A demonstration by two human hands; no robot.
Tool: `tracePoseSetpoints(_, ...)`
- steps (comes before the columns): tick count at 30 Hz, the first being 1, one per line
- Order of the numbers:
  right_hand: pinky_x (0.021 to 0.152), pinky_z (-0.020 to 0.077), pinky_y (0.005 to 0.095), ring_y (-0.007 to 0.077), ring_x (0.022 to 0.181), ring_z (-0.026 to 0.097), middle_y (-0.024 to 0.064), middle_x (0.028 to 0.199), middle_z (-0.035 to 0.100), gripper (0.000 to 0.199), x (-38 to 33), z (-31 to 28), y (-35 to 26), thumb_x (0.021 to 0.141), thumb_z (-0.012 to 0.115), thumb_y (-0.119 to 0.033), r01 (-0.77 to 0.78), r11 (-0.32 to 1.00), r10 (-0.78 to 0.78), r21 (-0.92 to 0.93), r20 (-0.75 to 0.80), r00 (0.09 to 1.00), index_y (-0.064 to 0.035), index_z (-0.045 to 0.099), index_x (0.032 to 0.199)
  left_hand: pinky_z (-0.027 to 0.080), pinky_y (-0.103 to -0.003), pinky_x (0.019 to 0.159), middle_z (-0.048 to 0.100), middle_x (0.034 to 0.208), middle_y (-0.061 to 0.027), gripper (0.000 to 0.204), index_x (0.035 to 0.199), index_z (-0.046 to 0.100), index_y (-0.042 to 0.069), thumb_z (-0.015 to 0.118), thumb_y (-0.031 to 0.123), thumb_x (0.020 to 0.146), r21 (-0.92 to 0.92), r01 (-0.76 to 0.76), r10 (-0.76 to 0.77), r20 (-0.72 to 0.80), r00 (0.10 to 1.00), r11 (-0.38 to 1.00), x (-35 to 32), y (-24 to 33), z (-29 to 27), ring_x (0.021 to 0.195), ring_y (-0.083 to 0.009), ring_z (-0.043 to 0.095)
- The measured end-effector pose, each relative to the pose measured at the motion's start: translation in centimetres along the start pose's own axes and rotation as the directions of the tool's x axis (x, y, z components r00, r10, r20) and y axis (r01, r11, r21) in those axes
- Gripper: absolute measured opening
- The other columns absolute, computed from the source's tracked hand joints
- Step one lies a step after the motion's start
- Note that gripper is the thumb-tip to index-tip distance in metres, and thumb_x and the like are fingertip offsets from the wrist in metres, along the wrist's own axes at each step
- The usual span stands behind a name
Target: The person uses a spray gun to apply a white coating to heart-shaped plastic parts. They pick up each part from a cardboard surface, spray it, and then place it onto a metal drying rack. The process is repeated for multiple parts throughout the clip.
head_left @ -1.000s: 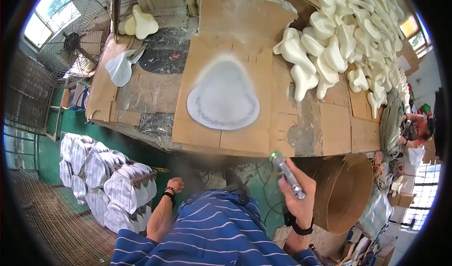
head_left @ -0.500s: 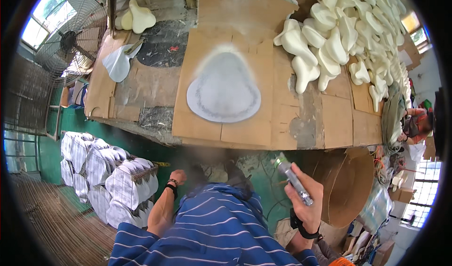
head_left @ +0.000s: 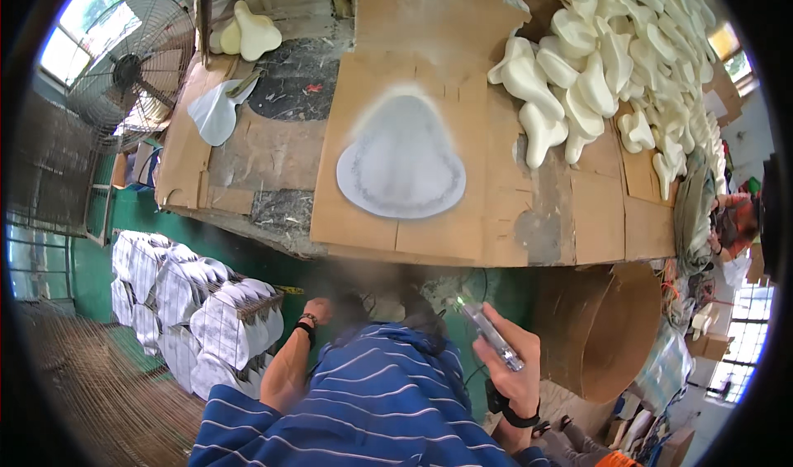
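Note:
My right hand [head_left: 514, 358] is closed around a slim silver spray gun [head_left: 489, 335] with a green tip, held in front of the table's near edge. The tip points up and to the left. My left hand [head_left: 316, 310] hangs low beside a rack, its fingers mostly hidden from above. On the cardboard-covered table [head_left: 363, 231] lies a grey, rounded-triangle sheet [head_left: 402, 165], narrow end away from me. A speckled band runs inside its wide edge, and a pale haze marks the cardboard around its narrow end.
Cream saddle-shaped foam pads [head_left: 599, 78] are heaped at the right, with a few more pads [head_left: 250, 33] at far left. Another grey sheet [head_left: 213, 116] lies near them. Racked grey sheets [head_left: 227, 326], a caged fan [head_left: 125, 72], a round cardboard bin [head_left: 615, 335] and another person [head_left: 733, 223] surround the table.
My right hand has moved left and slightly down with the spray gun. The whole view has shifted a little. The sheet on the cardboard stays in place.

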State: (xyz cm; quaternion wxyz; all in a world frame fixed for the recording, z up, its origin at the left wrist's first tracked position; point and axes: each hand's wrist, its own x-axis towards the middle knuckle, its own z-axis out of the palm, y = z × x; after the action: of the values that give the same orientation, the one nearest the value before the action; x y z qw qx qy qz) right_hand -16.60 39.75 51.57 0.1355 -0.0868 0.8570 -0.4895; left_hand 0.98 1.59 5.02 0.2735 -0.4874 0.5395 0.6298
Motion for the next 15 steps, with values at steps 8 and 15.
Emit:
tracePoseSetpoints(8,0.074,0.0495,0.0290,0.0220,0.078,0.065,0.0189,0.097,0.069,0.046,-1.4,-0.8,0.2,0.076,0.071,0.001,0.045,0.999,-0.045,0.019,-0.030,0.999,0.0024,0.062,0.122,0.053,-0.027,0.058,0.067,0.087,-0.0103,0.029,0.114,0.061,-0.001,0.061,0.009,0.086,-0.062,-0.477,0.473,-0.059,0.879,0.877,-2.2,10.7,4.5,0.071,-0.0156,0.065)
tracePoseSetpoints(15,0.074,0.0494,0.0276,0.0177,0.080,0.065,0.0183,0.100,0.069,0.047,-2.2,-2.3,2.8,0.080,0.072,-0.005,-0.134,0.991,0.134,0.013,-0.119,0.984,0.0022,0.060,0.125,0.050,-0.031,0.066,0.064,0.079,-0.0047,0.027,0.107,0.063,0.002,0.065,0.015,0.083,0.337,-0.676,0.753,-0.372,0.543,0.655,0.8,25.0,8.7,0.071,-0.0161,0.061)
